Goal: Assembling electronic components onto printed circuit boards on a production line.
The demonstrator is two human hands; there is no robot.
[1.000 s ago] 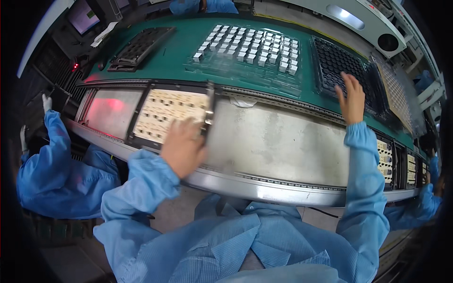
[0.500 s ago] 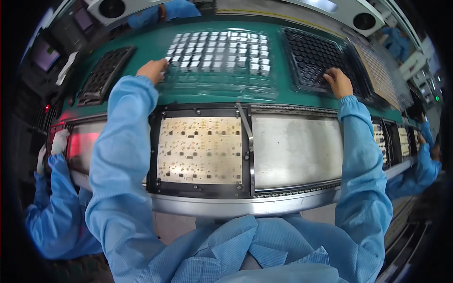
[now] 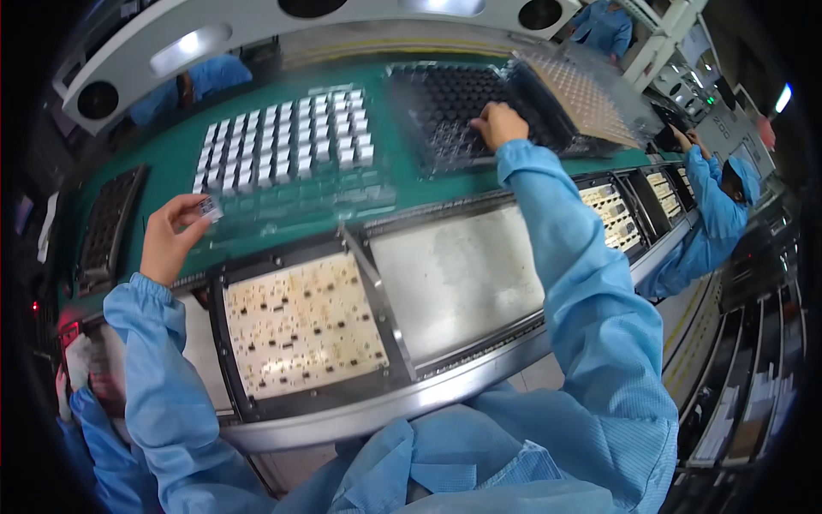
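Note:
My left hand (image 3: 171,236) pinches a small white block with a dark printed face (image 3: 211,208) between thumb and fingertips. It is raised just in front of a clear plastic tray (image 3: 342,199) holding rows of white blocks (image 3: 282,141). Over a dark tray (image 3: 419,154) filled with round black parts (image 3: 454,92), my right hand (image 3: 501,127) has its fingers drawn together; whatever they grip is hidden. Between my forearms lies a cream circuit board (image 3: 304,321), dotted with small dark components, in a black frame (image 3: 238,377) on the conveyor.
A bare metal plate (image 3: 458,278) is right of the framed board. Further right stand more framed boards (image 3: 612,214) and a co-worker (image 3: 715,210). A dark slotted tray (image 3: 111,223) rests at the mat's left. A brown cellular sheet (image 3: 582,94) leans behind the black parts. Another person's gloved hand (image 3: 79,360) shows at far left.
The view has swung to the right and tilted. My left hand has come away from the white blocks' tray with one block. My right hand remains at the black parts.

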